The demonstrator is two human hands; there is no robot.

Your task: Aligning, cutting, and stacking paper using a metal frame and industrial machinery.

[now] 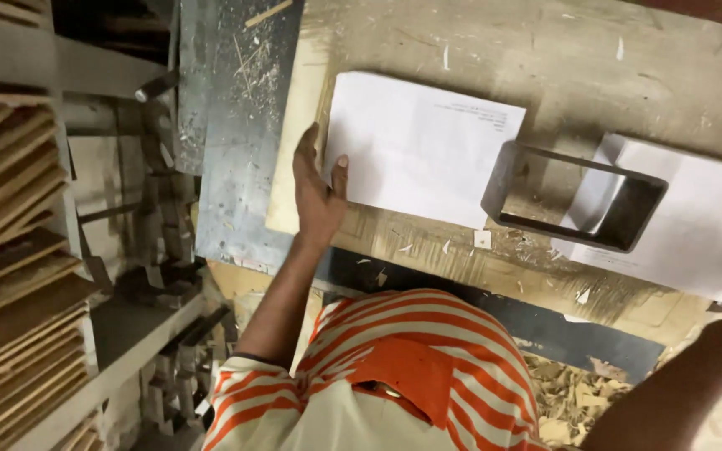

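Dusty plywood bench (595, 67), left hand (315, 196) fingers open on white paper (419, 146); right hand unseen.

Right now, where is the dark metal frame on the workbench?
In the head view, the rectangular dark metal frame lies right of centre on the wooden workbench, between two white paper sheets: its left end touches the left sheet and its right part overlaps the right sheet.

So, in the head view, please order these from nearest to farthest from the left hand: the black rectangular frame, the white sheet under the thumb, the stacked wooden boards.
1. White sheet: touched by the left hand, at its right.
2. Black rectangular frame: farther right on the worktable.
3. Stacked wooden boards: far left, on shelves.
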